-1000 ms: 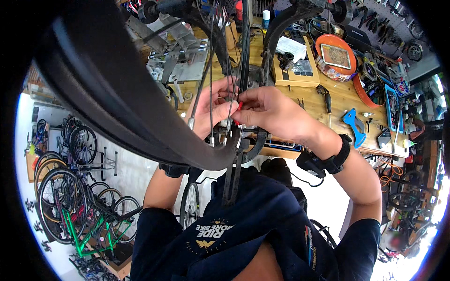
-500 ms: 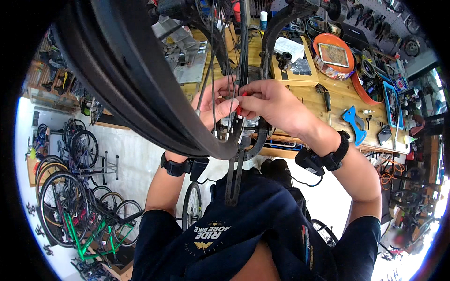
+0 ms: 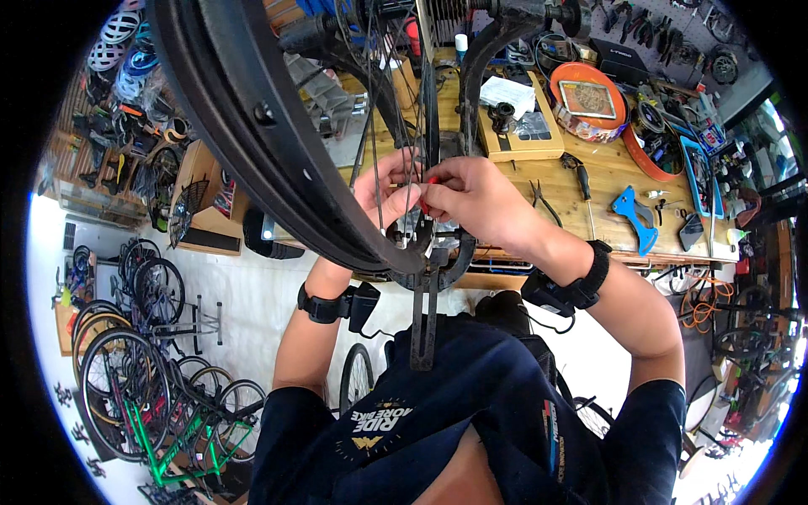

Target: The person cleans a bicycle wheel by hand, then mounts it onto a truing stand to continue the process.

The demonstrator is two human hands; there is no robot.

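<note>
A black bicycle rim (image 3: pixel 282 160) with thin spokes (image 3: pixel 376 126) stands upright between the dark arms of a wheel truing stand (image 3: pixel 471 93). My right hand (image 3: pixel 471 200) pinches a small red tool, which looks like a spoke wrench (image 3: pixel 427 200), by the spoke ends close to the rim's near part. On the other side of the spokes is my left hand (image 3: pixel 389 189), its fingers curled in among them and its thumb near the red tool. Whatever lies between its fingertips is hidden by spokes and fingers.
On the wooden bench (image 3: pixel 560 189) lie a screwdriver (image 3: pixel 582 178), pliers (image 3: pixel 545 202), a blue tool (image 3: pixel 635 220), a yellow box (image 3: pixel 526 150) and an orange round container (image 3: pixel 589 91). Several bicycles (image 3: pixel 143 396) stand at the left. Helmets (image 3: pixel 120 27) hang at the upper left.
The whole view has shifted, showing more of the left wall with helmets and a cardboard box. Both hands stay at the spokes, and the red tool is still in my right fingers.
</note>
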